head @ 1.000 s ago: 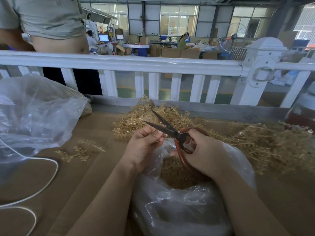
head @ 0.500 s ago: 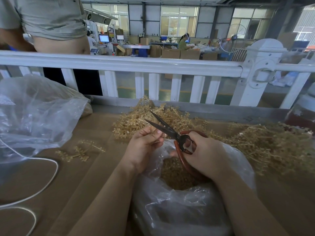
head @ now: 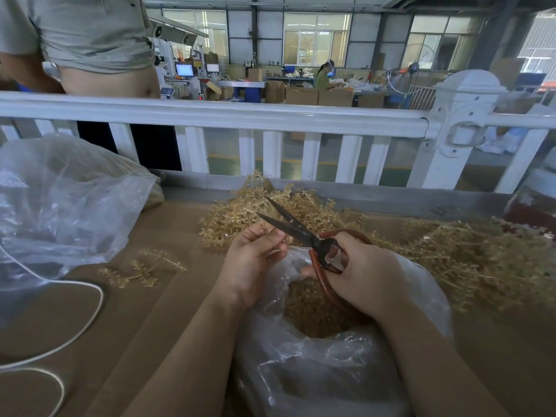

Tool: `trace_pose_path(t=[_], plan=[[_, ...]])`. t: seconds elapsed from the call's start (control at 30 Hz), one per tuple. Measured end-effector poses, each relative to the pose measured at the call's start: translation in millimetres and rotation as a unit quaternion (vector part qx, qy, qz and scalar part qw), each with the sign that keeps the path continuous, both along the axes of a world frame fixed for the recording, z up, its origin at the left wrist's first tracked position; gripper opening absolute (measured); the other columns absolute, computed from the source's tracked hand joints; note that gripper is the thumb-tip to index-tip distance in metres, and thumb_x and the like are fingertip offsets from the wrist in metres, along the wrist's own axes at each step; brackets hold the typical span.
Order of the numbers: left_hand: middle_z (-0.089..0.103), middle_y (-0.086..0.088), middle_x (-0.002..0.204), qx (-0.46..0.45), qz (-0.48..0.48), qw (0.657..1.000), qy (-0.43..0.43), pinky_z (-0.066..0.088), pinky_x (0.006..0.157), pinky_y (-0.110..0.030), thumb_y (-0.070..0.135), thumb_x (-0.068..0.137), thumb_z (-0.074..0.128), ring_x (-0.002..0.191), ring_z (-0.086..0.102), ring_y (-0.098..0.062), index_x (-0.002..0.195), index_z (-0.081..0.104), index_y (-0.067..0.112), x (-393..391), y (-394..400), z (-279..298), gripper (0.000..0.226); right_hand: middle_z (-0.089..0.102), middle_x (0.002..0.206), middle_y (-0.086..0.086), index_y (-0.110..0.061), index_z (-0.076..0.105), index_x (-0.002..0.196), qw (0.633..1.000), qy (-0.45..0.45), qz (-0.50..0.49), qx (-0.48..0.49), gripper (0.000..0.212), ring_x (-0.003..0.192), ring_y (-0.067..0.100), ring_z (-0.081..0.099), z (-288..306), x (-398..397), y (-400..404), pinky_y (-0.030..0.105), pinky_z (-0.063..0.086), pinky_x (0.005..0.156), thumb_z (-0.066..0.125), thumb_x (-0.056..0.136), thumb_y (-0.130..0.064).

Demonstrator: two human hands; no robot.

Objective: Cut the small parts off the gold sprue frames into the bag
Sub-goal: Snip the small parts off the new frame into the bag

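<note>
I hold my work right over the mouth of the bag [head: 346, 365] at the near edge of the worktop [head: 180, 311], so that whatever I snip should drop straight onto the gold parts already heaped inside. My right hand [head: 364, 281] is curled through the red loops of the scissors [head: 301, 233], blades parted and pointing away from me. My left hand [head: 252, 260] pinches something thin up to the blades, surely a sprue, but my fingers cover it and I cannot make it out. The uncut frames [head: 481, 257] lie piled along the far edge and off to the right, within easy reach; a few stripped-looking ones [head: 141, 269] sit to the left. How deep the bag is filled, its folds hide.
</note>
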State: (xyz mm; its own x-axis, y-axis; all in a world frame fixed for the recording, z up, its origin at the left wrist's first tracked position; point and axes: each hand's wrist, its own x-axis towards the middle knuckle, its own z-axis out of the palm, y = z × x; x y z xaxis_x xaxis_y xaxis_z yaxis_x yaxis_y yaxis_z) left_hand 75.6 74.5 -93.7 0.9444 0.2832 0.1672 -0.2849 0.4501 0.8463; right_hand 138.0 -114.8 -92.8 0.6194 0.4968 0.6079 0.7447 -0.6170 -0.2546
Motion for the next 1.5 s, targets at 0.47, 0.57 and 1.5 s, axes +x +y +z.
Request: trace_pose_path(t=[0.47,0.57,1.5], plan=[[0.067,-0.005,0.073,0.062,0.008,0.998,-0.023,0.053,0.068,-0.021,0.003,0.077,0.072,0.071,0.060,-0.013,0.075,0.076,0.015,-2.4,1.2,-2.6,0.012,0.041,0.068,-0.029,-0.031,0.063,0.097,1.000,0.010,0.012,-0.001,0.041,0.060,-0.005,0.045,1.7,1.4,0.3,0.015,0.042,0.053,0.071,0.081,-0.068],[0.066,-0.004,0.073,0.067,0.017,0.997,-0.020,0.053,0.068,-0.020,0.008,0.074,0.073,0.070,0.058,-0.014,0.074,0.074,0.013,-2.8,-0.8,-1.8,0.004,0.041,0.070,-0.031,-0.033,0.065,0.098,1.000,0.008,0.002,-0.002,0.039,0.060,-0.004,0.046,1.6,0.7,0.0,0.009,0.034,0.053,0.071,0.080,-0.068],[0.068,-0.002,0.072,0.090,0.007,0.996,0.012,0.044,0.079,-0.030,0.024,0.072,0.081,0.069,0.058,-0.012,0.069,0.075,0.019,-2.1,-2.1,-1.5,0.008,0.056,0.060,-0.028,-0.045,0.060,0.077,0.993,0.106,-0.008,0.044,0.043,0.059,-0.007,0.054,2.1,1.1,4.2,0.011,0.037,0.054,0.052,0.070,-0.086]])
